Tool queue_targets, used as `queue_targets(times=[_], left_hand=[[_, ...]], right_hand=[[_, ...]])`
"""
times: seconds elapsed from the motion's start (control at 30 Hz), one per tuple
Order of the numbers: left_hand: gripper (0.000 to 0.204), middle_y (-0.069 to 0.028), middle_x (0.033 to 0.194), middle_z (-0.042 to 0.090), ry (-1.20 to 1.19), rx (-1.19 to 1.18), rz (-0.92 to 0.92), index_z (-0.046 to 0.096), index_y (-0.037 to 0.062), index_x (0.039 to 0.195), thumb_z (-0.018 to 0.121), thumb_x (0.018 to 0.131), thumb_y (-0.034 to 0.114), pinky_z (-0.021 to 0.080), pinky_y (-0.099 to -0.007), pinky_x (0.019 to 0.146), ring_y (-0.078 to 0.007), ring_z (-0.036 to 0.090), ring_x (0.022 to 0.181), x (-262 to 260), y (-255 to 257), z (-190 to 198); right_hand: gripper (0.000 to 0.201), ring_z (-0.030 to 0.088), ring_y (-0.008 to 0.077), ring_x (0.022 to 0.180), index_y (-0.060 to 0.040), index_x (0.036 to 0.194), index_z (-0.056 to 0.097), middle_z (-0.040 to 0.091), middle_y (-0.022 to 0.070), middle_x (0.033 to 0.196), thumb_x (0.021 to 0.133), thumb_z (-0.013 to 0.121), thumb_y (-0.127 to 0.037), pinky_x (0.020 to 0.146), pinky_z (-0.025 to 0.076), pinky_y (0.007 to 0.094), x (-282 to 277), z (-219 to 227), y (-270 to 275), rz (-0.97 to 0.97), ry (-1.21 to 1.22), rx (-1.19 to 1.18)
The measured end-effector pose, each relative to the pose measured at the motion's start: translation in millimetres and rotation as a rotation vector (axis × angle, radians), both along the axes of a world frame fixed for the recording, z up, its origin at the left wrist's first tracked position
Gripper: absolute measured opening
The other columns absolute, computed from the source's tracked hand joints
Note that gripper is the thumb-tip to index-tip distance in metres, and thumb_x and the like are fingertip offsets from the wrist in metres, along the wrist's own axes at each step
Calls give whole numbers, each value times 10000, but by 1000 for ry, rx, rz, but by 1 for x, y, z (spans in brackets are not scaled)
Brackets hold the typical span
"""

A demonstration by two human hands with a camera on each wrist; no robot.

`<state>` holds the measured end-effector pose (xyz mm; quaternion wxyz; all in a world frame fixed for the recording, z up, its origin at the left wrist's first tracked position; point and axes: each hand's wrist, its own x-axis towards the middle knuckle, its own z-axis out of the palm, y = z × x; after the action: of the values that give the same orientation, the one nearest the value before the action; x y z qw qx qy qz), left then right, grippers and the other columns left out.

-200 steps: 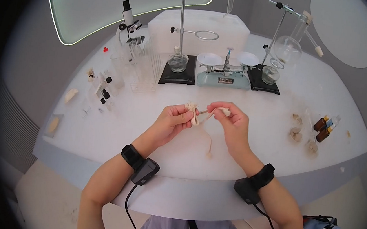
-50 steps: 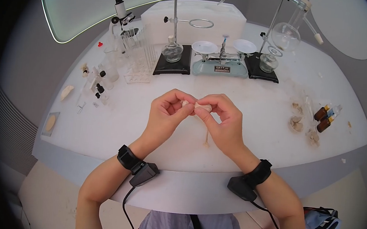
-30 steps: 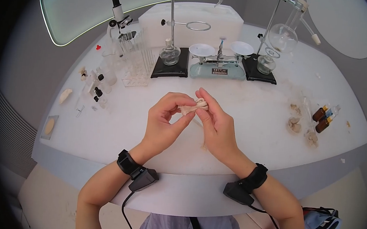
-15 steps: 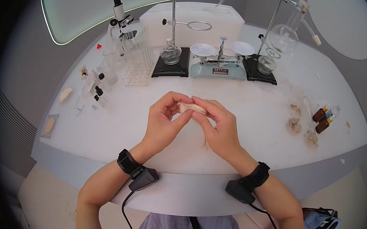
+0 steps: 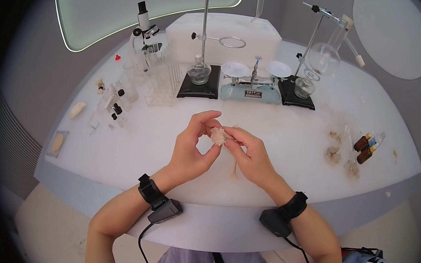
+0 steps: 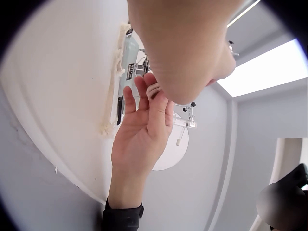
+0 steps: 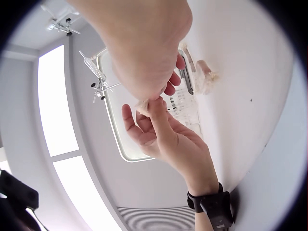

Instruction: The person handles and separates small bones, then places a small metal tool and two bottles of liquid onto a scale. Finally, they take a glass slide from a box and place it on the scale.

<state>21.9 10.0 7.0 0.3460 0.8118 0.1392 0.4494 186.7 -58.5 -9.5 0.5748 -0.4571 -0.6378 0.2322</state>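
Note:
In the head view, a cream, fibrous bundle (image 5: 218,136) is held between both hands above the table, its frayed end facing the camera. The left hand (image 5: 192,147) touches its left side with thumb and curled fingers, the index finger raised. The right hand (image 5: 254,158) pinches the bundle from the right. A thin cream strand (image 5: 234,170) lies below the right fingers. In the left wrist view, folded layers of the bundle (image 6: 153,90) show at the right fingertips. The right wrist view shows the bundle (image 7: 143,107) by the left thumb.
A balance (image 5: 251,91) stands behind the hands, between two black stand bases. To the left are a microscope (image 5: 144,21), glass tubes and small bottles; brown bottles (image 5: 365,155) and beige lumps (image 5: 333,155) lie to the right. The table's front edge (image 5: 203,205) runs beneath the wrists.
The bundle has turned from lying lengthwise between the hands to showing its frayed end. The left index finger has lifted, and both hands sit slightly lower in the head view, which has shifted.

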Motion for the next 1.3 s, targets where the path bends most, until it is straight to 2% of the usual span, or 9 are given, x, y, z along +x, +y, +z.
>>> queue_targets(times=[0.1,0.17,0.3,0.4,0.6,0.67,1.0,1.07,1.3], left_hand=[[617,-106,1140,578,-106,-32,-35,396,23,1349,640,799,-112,478,-319,932,-161,627,1005,3,-5,4],[605,-112,1138,597,-148,-18,-38,387,36,1362,635,822,-72,516,-307,850,-169,658,975,4,-6,5],[535,-120,1234,527,-142,-115,-41,434,24,1307,628,822,-91,496,-291,851,-148,632,975,0,-1,1],[287,-65,1070,591,-123,-61,58,624,52,1077,674,812,-45,493,-261,725,-133,618,858,3,4,-4],[201,-47,964,639,-83,-124,73,683,49,1000,758,814,47,483,-247,697,-113,612,803,2,-2,1],[195,-45,950,646,-89,-134,80,683,47,994,757,814,42,483,-245,689,-109,610,787,3,1,-3],[194,-42,944,668,-143,-137,122,687,41,990,758,811,22,479,-226,665,-94,600,761,2,4,-8],[192,-35,958,670,-126,-167,124,675,35,1003,732,824,-3,480,-231,694,-91,598,795,1,1,-5],[172,-44,879,695,-90,-129,116,716,21,1004,739,834,15,503,-247,715,-114,619,788,0,4,-10]], right_hand=[[232,627,178,890,17,1158,602,673,102,996,985,539,-123,816,485,295,1,7,-4,4,-9,-89],[199,610,152,940,19,1133,571,665,86,1019,991,516,-109,877,468,286,1,6,-3,19,123,-84],[209,593,127,983,21,1154,566,659,75,1036,995,491,-92,922,456,285,7,4,3,84,284,-25],[210,587,120,1011,24,1151,566,655,76,1058,996,471,-81,943,446,280,9,1,4,122,303,-60],[235,582,141,1050,31,1186,562,632,65,1100,1026,445,-95,977,441,285,5,-5,4,155,257,-112],[235,584,150,1043,35,1191,572,634,77,1092,1002,465,-55,973,441,291,5,-13,7,39,168,-92],[222,575,220,1020,-16,1086,690,637,81,1042,885,597,-3,922,448,311,1,3,-1,-64,48,73],[206,579,221,1012,-23,1040,718,647,71,1016,856,631,5,900,456,309,4,5,-1,-166,-122,127],[168,618,162,848,-17,953,745,671,67,920,799,700,35,759,497,277,4,5,-2,-151,29,65]])
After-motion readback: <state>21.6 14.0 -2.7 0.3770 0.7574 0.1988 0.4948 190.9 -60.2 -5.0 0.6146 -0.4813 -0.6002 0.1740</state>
